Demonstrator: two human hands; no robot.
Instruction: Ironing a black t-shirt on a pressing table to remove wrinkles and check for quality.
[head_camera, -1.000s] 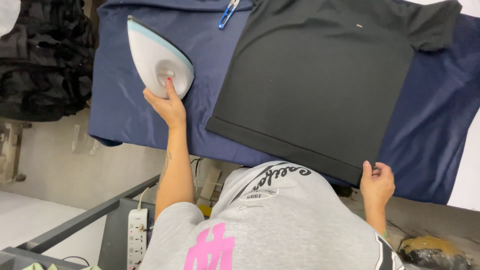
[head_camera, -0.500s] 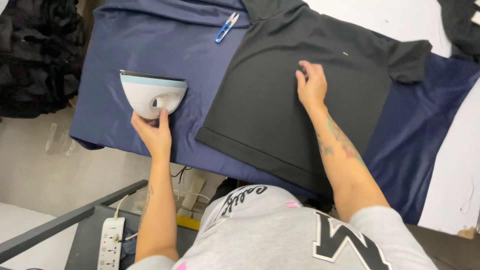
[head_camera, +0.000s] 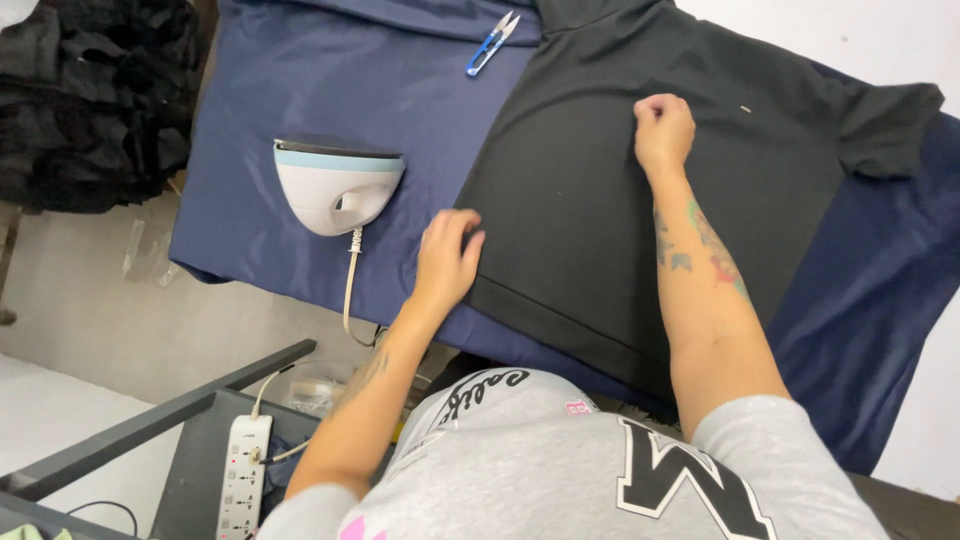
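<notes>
Dark blue cloth (head_camera: 300, 120) covered the ironing surface, with a black T-shirt (head_camera: 580, 200) spread flat across its middle and right part. The left hand (head_camera: 447, 258) lay with its fingers loosely curled and close together on the shirt's left edge, the fingertips touching the black fabric where it met the blue cloth; it gripped nothing that could be made out. The right hand (head_camera: 663, 130) was closed into a loose fist pressed down on the shirt's upper middle, whether it pinched fabric could not be told. At ten o'clock from the left hand, near but apart, a white and pale blue iron (head_camera: 335, 185) stood on the cloth, its cord (head_camera: 350, 290) trailing toward six o'clock. Small blue-handled snips (head_camera: 490, 45) lay at twelve o'clock, just beside the shirt's upper edge. A white power strip (head_camera: 243, 470) sat low at seven o'clock.
</notes>
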